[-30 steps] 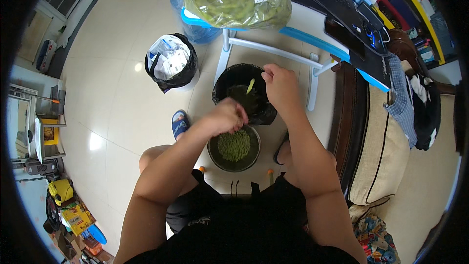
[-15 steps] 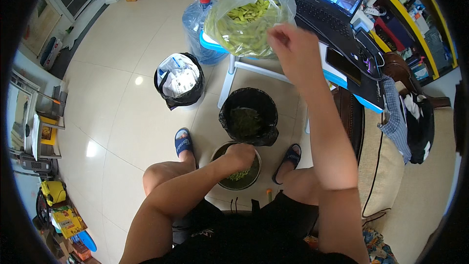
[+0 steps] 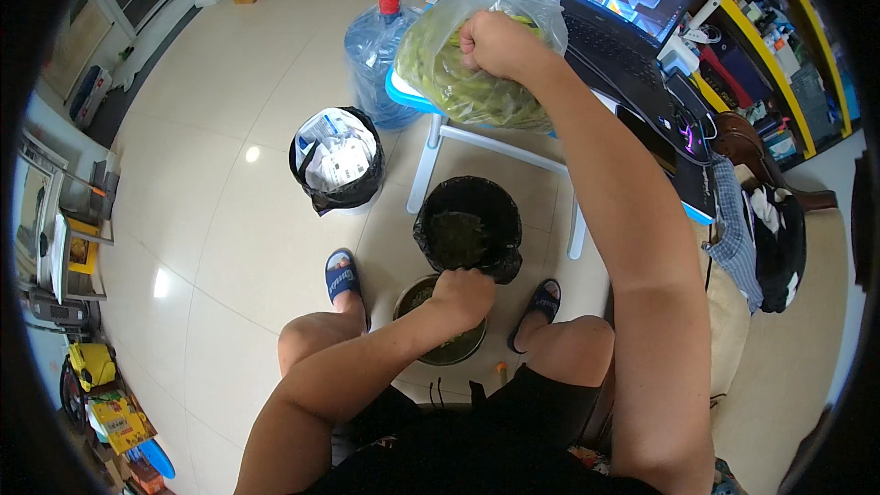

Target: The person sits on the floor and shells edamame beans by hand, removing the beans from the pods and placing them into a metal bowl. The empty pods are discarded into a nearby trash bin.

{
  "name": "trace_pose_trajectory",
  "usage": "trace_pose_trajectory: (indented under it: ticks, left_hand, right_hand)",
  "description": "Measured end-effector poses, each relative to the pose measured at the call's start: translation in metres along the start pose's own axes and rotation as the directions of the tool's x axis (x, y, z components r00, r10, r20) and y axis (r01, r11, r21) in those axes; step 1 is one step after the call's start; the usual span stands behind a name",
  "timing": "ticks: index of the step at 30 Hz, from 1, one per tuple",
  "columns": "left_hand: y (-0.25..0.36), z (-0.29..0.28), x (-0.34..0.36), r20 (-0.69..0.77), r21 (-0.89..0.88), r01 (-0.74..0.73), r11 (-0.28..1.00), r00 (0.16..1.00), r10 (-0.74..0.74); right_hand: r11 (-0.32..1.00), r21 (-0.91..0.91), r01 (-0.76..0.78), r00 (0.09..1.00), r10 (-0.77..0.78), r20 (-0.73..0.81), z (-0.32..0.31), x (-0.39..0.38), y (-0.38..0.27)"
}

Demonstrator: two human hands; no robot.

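Note:
A clear plastic bag (image 3: 553,26) full of green bean pods (image 3: 433,60) sits on the small blue-edged table. My right hand (image 3: 502,44) reaches into the mouth of the bag, its fingers curled in among the pods; what they grip is hidden. Below, my left hand (image 3: 465,297) is closed in a fist above the far right rim of a round metal pot (image 3: 401,304) on the floor. I cannot make out what is in that fist. Green beans lie in the pot, partly covered by my arm. Just beyond stands a bin lined with a black bag (image 3: 427,211), with dark green stuff at its bottom.
Another black-lined bin (image 3: 337,151) holds white packaging. A big blue water bottle (image 3: 367,60) stands beside the table (image 3: 424,174). On the table, a laptop (image 3: 610,9) lies right of the bag. A sofa (image 3: 779,367) is at the right; my slippered feet flank the pot.
My right hand has moved from the bag's right edge into its mouth, over the pods. My left hand has shifted slightly right, toward the pot's far rim.

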State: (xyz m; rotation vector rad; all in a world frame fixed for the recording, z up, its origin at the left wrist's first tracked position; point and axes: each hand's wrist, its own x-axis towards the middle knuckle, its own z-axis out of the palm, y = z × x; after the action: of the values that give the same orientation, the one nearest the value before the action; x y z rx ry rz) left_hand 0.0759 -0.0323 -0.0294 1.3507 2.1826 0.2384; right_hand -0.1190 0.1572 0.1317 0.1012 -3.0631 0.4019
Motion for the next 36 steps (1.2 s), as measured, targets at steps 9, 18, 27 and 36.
trace_pose_trajectory:
  ticks: [9, 18, 27, 36]
  left_hand:
    - [-0.022, -0.039, -0.001, -0.464, -0.524, -0.165, 0.836, 0.878, -0.117]
    - [-0.018, -0.068, 0.023, -0.414, -0.864, -0.482, -0.144, 0.843, -0.343]
    - [-0.010, -0.068, 0.039, -0.432, -0.900, -0.425, 0.094, 0.847, -0.311]
    - [0.001, -0.061, 0.037, -0.409, -0.883, -0.309, 0.353, 0.875, -0.258]
  right_hand:
    - [0.968, -0.171, -0.181, 0.840, 0.062, -0.539, -0.014, -0.089, -0.014]
    - [0.924, 0.328, -0.195, 0.819, 0.338, -0.464, 0.098, -0.204, -0.053]
    - [0.680, 0.733, -0.013, 0.866, 0.375, -0.333, 0.106, -0.219, -0.020]
    - [0.520, 0.854, -0.029, 0.901, 0.384, -0.203, 0.102, -0.222, -0.001]
